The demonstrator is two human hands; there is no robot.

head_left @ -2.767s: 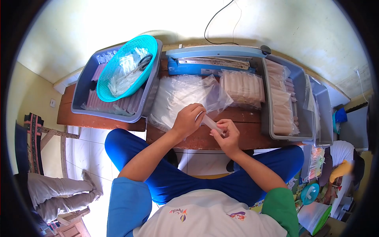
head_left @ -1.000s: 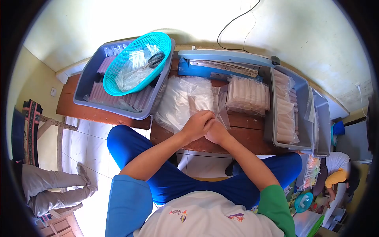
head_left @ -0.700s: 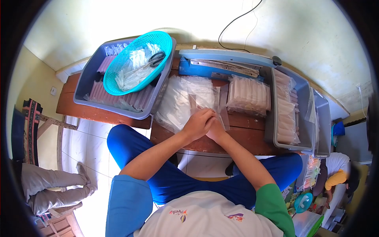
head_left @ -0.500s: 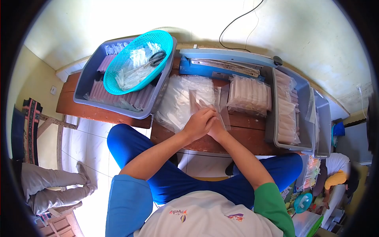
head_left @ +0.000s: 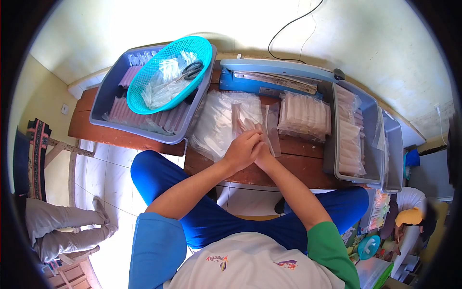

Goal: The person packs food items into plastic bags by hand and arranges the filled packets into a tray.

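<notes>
My left hand [head_left: 242, 148] and my right hand [head_left: 263, 153] are together at the near edge of a clear plastic bag [head_left: 244, 114]. Both are closed on it, with left fingers lapped over right. Most of my fingertips are hidden. Beneath and to the left lies a pile of flat clear bags [head_left: 217, 123]. Just right of my hands is another strip of clear plastic [head_left: 273, 127]. Farther right sits a filled pack of pinkish tubes [head_left: 304, 115].
A blue lever sealer [head_left: 269, 79] stands behind the bags. At left, a purple-grey tub [head_left: 103, 103] of pink tubes supports a turquoise basket [head_left: 138, 77] with scissors [head_left: 192, 71]. Grey tubs [head_left: 373, 144] stand right on the brown table [head_left: 308, 168]. Other people sit at both sides.
My hands stay together in nearly the same place, with slight finger movement. The clear bag's upper part has shifted and creased a little.
</notes>
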